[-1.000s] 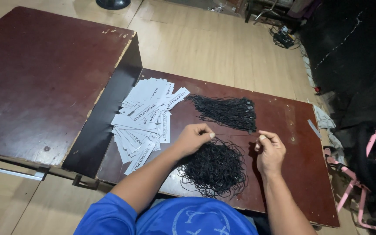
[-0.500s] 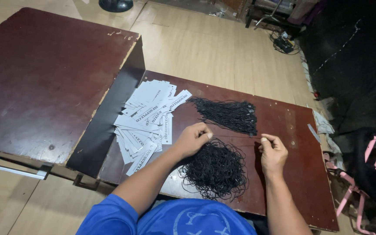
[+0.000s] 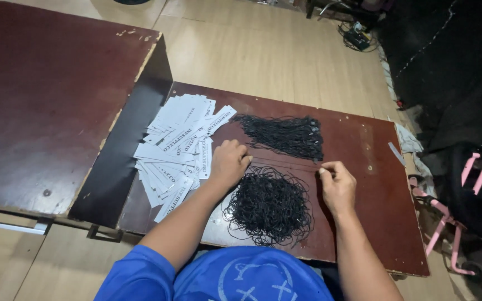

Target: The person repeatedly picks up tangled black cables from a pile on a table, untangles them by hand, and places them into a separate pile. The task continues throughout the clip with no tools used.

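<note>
Now my left hand and right hand have drawn apart, fingers pinched on one black cord stretched above the tangled cord heap. Tags lie left of that heap, untouched.

Low dark-brown table on a light wood-plank floor, the floor bright where the light reaches it. Left of the table, touching it, a bigger brown tabletop with a chipped far edge (worn corner). Right of the table a pink frame and dark fabric. Beyond the table's far right corner, tangled cables.
</note>
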